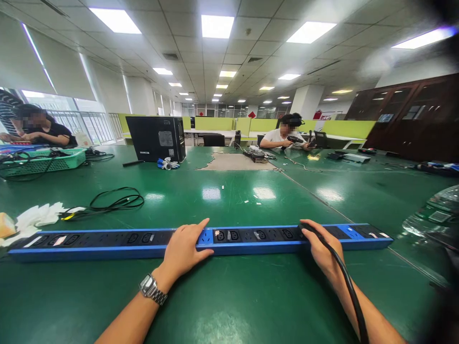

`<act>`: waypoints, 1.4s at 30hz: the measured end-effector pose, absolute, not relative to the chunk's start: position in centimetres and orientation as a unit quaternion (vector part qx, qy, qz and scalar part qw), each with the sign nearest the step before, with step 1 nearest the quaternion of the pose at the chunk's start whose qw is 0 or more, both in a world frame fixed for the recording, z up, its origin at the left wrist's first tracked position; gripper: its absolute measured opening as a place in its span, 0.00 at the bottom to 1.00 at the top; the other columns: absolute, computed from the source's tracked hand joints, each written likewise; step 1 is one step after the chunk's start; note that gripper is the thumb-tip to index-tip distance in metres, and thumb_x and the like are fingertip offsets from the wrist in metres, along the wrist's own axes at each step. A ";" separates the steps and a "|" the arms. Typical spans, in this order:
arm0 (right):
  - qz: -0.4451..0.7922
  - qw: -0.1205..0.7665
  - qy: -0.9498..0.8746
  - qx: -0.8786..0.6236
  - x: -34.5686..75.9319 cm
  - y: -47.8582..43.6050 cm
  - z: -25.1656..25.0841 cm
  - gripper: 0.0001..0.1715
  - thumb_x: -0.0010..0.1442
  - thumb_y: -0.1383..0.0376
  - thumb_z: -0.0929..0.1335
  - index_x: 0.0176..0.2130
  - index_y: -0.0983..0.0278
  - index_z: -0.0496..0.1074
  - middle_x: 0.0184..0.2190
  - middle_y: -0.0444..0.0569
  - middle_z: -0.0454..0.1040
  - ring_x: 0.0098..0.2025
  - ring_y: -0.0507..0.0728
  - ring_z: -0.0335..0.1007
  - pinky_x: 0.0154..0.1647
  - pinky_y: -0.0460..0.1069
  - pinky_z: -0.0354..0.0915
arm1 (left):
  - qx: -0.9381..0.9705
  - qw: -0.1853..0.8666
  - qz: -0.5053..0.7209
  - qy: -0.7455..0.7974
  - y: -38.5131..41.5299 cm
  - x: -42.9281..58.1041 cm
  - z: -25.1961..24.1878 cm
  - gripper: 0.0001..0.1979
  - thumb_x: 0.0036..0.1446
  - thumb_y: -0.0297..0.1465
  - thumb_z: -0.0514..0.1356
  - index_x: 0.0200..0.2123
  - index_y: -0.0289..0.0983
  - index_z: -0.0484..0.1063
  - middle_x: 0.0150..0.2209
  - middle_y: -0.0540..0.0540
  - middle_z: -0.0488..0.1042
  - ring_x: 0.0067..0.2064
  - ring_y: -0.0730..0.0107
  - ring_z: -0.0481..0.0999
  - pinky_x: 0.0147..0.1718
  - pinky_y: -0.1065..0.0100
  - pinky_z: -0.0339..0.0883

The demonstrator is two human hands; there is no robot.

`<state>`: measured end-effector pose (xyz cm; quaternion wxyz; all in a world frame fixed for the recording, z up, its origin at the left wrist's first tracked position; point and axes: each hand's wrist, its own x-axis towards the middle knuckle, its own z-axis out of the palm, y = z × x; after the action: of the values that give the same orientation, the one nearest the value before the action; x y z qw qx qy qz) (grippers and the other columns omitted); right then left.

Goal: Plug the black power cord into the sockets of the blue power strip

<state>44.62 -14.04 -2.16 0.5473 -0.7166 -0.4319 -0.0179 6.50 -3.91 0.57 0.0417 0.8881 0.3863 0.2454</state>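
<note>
Taking up most of the view is a big green surface point(236, 286), pretty shiny, with ceiling lights bouncing off it. Lying lengthwise near the front edge of the view is a long blue-and-black power strip point(251, 248), sockets facing up. Further back, left of center, there's a black computer tower point(154, 138), and left of that a green plastic basket point(64, 165) with cables piled in and around it. Over on the right sits a clear plastic container point(435, 212), partly blurred. A loose coil of black cable point(118, 206) lies just beyond the strip's left half. Now the hands: the left hand point(184, 246) is spread across the strip near the middle, thumb and index finger wide apart. The right hand point(324, 243) is pinching a black plug point(305, 230) over the strip's right half, its cord point(347, 277) running down along the forearm. Can't tell if it's seated. Smallest bit: a silver watch point(152, 288), left wrist.
</note>
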 end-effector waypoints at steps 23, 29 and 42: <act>-0.239 0.287 -0.556 -0.743 49.2 -14.6 -7.5 0.41 0.50 0.40 0.65 0.54 0.61 0.67 0.57 0.58 0.70 0.59 0.70 0.64 0.60 0.66 0.56 | 0.898 0.182 0.299 0.266 -9.1 25.1 2.6 0.26 0.56 0.36 0.65 0.57 0.40 0.67 0.55 0.41 0.73 0.54 0.54 0.72 0.52 0.54 0.68; -0.245 0.267 -0.562 -0.743 49.5 -15.1 -8.0 0.32 0.51 0.57 0.62 0.55 0.62 0.67 0.58 0.56 0.70 0.60 0.67 0.63 0.61 0.64 0.56 | 0.917 0.170 0.247 0.262 -9.9 33.6 2.2 0.19 0.56 0.31 0.63 0.52 0.39 0.72 0.46 0.36 0.75 0.49 0.49 0.74 0.47 0.49 0.69; -0.206 0.269 -0.555 -0.760 48.6 -15.1 -6.7 0.47 0.49 0.36 0.64 0.56 0.62 0.67 0.59 0.58 0.68 0.60 0.70 0.62 0.59 0.66 0.56 | 0.714 0.225 0.598 0.285 -4.3 19.0 7.5 0.13 0.65 0.36 0.53 0.45 0.37 0.73 0.40 0.43 0.80 0.40 0.65 0.79 0.43 0.63 0.73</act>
<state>48.63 -15.12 -6.67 0.2687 -0.7597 -0.5552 -0.2058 18.97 -4.27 7.50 0.2250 0.7143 0.2847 0.5984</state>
